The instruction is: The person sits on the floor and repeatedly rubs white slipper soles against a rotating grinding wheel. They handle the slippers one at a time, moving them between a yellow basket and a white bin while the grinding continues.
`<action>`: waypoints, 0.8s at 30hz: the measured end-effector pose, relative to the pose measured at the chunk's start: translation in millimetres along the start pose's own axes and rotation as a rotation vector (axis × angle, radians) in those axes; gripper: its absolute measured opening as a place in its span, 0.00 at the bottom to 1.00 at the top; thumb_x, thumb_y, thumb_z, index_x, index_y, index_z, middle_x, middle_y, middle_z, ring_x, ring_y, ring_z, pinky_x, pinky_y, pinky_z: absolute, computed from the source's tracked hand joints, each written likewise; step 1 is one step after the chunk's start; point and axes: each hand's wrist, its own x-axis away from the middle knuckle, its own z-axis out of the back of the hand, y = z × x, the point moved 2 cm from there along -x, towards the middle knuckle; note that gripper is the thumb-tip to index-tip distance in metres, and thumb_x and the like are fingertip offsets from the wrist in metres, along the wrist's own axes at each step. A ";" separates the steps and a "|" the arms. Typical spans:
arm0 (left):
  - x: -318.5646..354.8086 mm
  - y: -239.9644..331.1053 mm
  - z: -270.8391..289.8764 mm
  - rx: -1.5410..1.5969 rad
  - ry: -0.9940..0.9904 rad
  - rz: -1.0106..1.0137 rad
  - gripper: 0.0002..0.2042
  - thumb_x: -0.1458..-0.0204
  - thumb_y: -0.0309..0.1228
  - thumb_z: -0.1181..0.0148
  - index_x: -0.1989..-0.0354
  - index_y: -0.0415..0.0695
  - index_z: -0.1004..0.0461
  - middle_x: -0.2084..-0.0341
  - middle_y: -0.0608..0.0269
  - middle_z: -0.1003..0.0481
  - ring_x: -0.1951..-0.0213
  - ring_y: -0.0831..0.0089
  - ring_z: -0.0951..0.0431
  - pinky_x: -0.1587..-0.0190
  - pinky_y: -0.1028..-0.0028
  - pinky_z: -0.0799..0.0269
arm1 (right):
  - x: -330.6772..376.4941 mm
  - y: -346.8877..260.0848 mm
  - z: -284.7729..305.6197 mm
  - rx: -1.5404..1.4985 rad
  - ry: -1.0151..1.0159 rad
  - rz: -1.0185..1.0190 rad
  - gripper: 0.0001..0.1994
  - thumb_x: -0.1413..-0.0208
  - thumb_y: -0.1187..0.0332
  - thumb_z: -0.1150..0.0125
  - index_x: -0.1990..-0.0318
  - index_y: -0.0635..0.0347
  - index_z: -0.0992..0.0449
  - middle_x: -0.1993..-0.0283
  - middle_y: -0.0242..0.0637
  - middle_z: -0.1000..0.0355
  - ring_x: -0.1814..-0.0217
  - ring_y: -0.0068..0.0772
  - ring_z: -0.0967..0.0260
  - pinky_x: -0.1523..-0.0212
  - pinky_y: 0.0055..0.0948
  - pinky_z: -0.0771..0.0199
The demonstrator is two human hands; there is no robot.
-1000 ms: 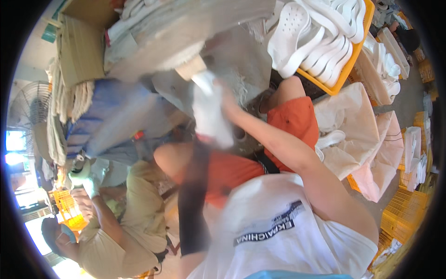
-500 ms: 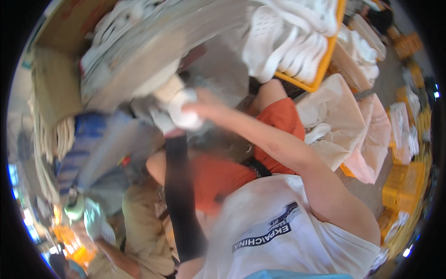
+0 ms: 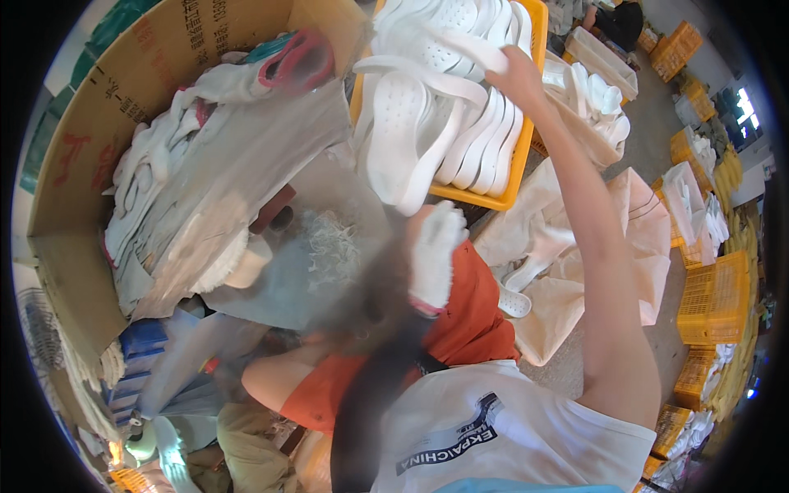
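Note:
My bare right hand, reaching to the far side, is closed on the end of a white shoe sole. That sole lies over several white perforated soles heaped in a yellow crate. My left hand wears a white knit glove with a red cuff, and a black sleeve covers the arm. It hovers above my right thigh, in front of the crate, fingers roughly extended and nothing visible in them. To its left, a pale round wheel stands by a grey sheet with white shavings.
A large cardboard box on the left holds white gloves under a grey plastic sheet. At right, pale cloth sacks hold white pieces, with more yellow crates beyond. Another person's tan trousers show lower left.
My right hand has moved from beside the pale wheel to the crate at far right. The gloved left hand has swung right, away from the wheel. The view has shifted.

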 end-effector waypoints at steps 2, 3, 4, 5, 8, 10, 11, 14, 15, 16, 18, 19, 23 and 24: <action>-13.9 21.0 12.7 0.021 -0.004 -0.038 0.23 0.29 0.40 0.47 0.35 0.34 0.31 0.45 0.54 0.24 0.45 0.66 0.22 0.42 0.64 0.24 | 68.7 -32.0 35.3 -0.073 0.089 -0.071 0.25 0.52 0.67 0.23 0.48 0.65 0.27 0.53 0.52 0.23 0.52 0.57 0.25 0.50 0.46 0.24; -20.5 25.9 14.1 0.125 -0.058 -0.058 0.24 0.28 0.42 0.48 0.35 0.34 0.33 0.44 0.54 0.26 0.43 0.65 0.24 0.41 0.64 0.25 | 112.0 -54.1 50.0 -0.096 0.167 -0.080 0.24 0.52 0.67 0.23 0.51 0.65 0.27 0.54 0.52 0.24 0.52 0.56 0.25 0.52 0.44 0.24; -22.2 30.6 19.0 0.244 -0.059 -0.102 0.25 0.28 0.43 0.49 0.34 0.34 0.34 0.42 0.53 0.27 0.42 0.63 0.25 0.40 0.63 0.25 | 156.0 -77.1 59.0 -0.078 0.080 -0.090 0.24 0.55 0.68 0.20 0.52 0.63 0.27 0.56 0.50 0.25 0.53 0.54 0.25 0.53 0.43 0.24; -19.1 29.4 23.6 0.255 -0.036 -0.063 0.25 0.28 0.43 0.48 0.33 0.34 0.34 0.41 0.54 0.27 0.41 0.63 0.25 0.40 0.63 0.26 | 195.9 -104.6 65.2 -0.042 0.132 0.192 0.26 0.58 0.67 0.18 0.53 0.61 0.27 0.57 0.47 0.26 0.54 0.52 0.26 0.55 0.42 0.25; 2.9 23.9 46.5 0.169 0.034 -0.156 0.25 0.30 0.40 0.46 0.33 0.35 0.34 0.40 0.55 0.27 0.41 0.63 0.25 0.38 0.63 0.27 | 287.5 -161.1 63.7 -0.355 -0.158 0.665 0.19 0.56 0.69 0.21 0.55 0.54 0.19 0.50 0.44 0.23 0.49 0.53 0.25 0.45 0.59 0.27; 18.7 20.6 78.5 0.411 0.212 0.000 0.22 0.31 0.36 0.45 0.34 0.36 0.33 0.43 0.56 0.25 0.42 0.63 0.24 0.37 0.62 0.27 | 304.2 -171.6 53.5 -0.331 -0.156 0.582 0.24 0.52 0.71 0.25 0.46 0.58 0.24 0.46 0.45 0.25 0.43 0.54 0.27 0.40 0.54 0.29; 22.5 25.2 96.4 0.412 0.141 -0.058 0.24 0.32 0.40 0.44 0.33 0.37 0.33 0.43 0.52 0.25 0.43 0.59 0.23 0.38 0.59 0.27 | 301.7 -174.8 43.4 -0.420 -0.194 0.380 0.27 0.50 0.71 0.27 0.41 0.60 0.27 0.44 0.46 0.25 0.40 0.56 0.29 0.39 0.51 0.29; 4.4 46.5 160.2 0.460 0.130 -0.120 0.26 0.33 0.43 0.44 0.33 0.38 0.33 0.44 0.48 0.24 0.43 0.55 0.23 0.39 0.56 0.26 | 277.4 -198.1 0.1 -0.564 -0.479 0.139 0.32 0.46 0.67 0.33 0.34 0.68 0.35 0.43 0.56 0.27 0.40 0.56 0.28 0.40 0.44 0.27; -12.2 56.7 181.4 0.363 0.139 -0.171 0.26 0.33 0.43 0.44 0.34 0.38 0.32 0.44 0.48 0.24 0.43 0.55 0.22 0.40 0.56 0.26 | 268.2 -213.6 -17.4 -0.648 -0.544 0.068 0.33 0.44 0.66 0.36 0.32 0.71 0.38 0.43 0.59 0.27 0.39 0.57 0.28 0.41 0.42 0.26; -30.4 63.8 200.4 0.364 0.136 -0.194 0.26 0.33 0.43 0.44 0.34 0.38 0.32 0.44 0.48 0.23 0.43 0.55 0.22 0.40 0.56 0.26 | 261.6 -230.4 -37.2 -0.853 -0.661 -0.164 0.35 0.46 0.65 0.35 0.32 0.70 0.39 0.47 0.62 0.26 0.42 0.61 0.26 0.42 0.45 0.26; -65.9 73.5 235.4 0.356 0.144 -0.216 0.25 0.33 0.43 0.44 0.34 0.38 0.32 0.45 0.48 0.23 0.43 0.54 0.22 0.40 0.56 0.26 | 245.4 -262.7 -64.6 -1.027 -0.368 -0.197 0.34 0.46 0.64 0.35 0.34 0.71 0.37 0.52 0.61 0.23 0.51 0.62 0.22 0.48 0.49 0.23; -80.0 76.3 251.2 0.336 0.158 -0.220 0.25 0.33 0.42 0.44 0.34 0.38 0.32 0.45 0.47 0.23 0.43 0.54 0.22 0.40 0.56 0.26 | 242.0 -274.4 -76.3 -0.971 -0.354 -0.200 0.33 0.47 0.64 0.36 0.35 0.72 0.37 0.52 0.60 0.22 0.51 0.59 0.21 0.48 0.46 0.22; -84.9 90.1 308.6 -0.118 0.319 -0.276 0.24 0.33 0.42 0.44 0.35 0.38 0.31 0.46 0.47 0.22 0.44 0.53 0.21 0.40 0.56 0.26 | 235.8 -305.5 -116.5 -0.804 -0.414 -0.208 0.33 0.49 0.62 0.34 0.37 0.73 0.35 0.55 0.60 0.21 0.52 0.60 0.20 0.49 0.47 0.21; -73.0 95.5 318.2 -0.399 0.384 -0.303 0.24 0.33 0.42 0.44 0.35 0.38 0.30 0.47 0.46 0.21 0.44 0.53 0.21 0.40 0.56 0.26 | 235.1 -309.0 -124.5 -0.810 -0.481 -0.157 0.34 0.49 0.62 0.33 0.38 0.73 0.35 0.56 0.61 0.21 0.53 0.63 0.21 0.50 0.50 0.21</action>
